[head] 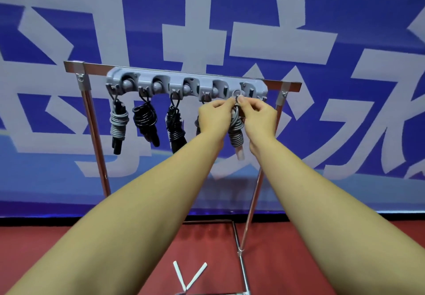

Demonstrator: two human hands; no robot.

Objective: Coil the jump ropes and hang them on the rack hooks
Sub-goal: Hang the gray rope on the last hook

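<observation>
Both hands, left [215, 116] and right [258, 116], pinch the grey coiled rope [236, 131] at its hook [236, 94]; seat its loop fully before you let go.

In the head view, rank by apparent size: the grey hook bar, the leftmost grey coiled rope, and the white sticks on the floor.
1. grey hook bar
2. leftmost grey coiled rope
3. white sticks, though they lie nearer the camera, so true size is unsure.

Hook bar [187, 85] crowded: coiled ropes [119, 122] hang close along left and middle. Open air below the bundles; rack posts [94, 129] bound both sides.
</observation>
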